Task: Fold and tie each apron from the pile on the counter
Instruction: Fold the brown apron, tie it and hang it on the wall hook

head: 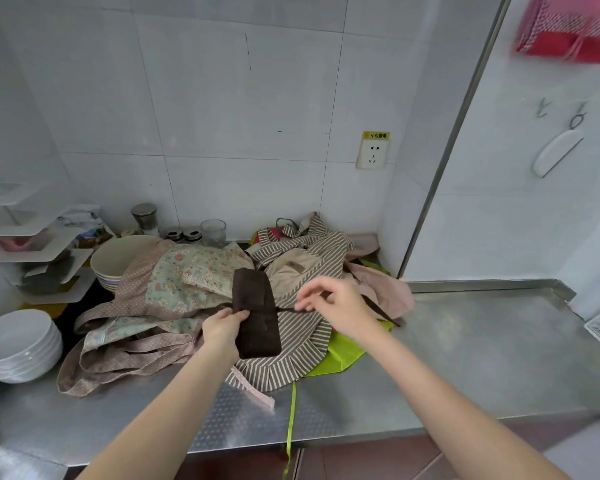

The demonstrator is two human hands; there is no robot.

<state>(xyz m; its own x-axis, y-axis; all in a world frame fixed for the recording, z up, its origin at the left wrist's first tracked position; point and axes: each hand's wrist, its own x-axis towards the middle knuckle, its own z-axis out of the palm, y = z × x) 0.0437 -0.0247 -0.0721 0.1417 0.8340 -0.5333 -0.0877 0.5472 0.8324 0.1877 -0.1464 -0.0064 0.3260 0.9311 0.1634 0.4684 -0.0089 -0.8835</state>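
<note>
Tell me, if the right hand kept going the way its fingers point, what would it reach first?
Probably the folded brown apron that the left hand grips. The right hand pinches its strap, and its fingers point leftward along it; depth is unclear.

Two bare forearms reach forward from the bottom of the view, converging toward the middle. The left hand point(224, 323) is raised above the surface, back of the hand facing the camera, its fingers and thumb curled round the left edge of a folded dark brown apron point(255, 311) about halfway along its length. The right hand point(340, 306) is level with it and just to the right, wrist bent slightly, palm turned down. Its thumb and forefinger pinch the thin brown apron strap point(286, 309), which runs taut to the folded bundle; the other fingers are loosely spread.
</note>
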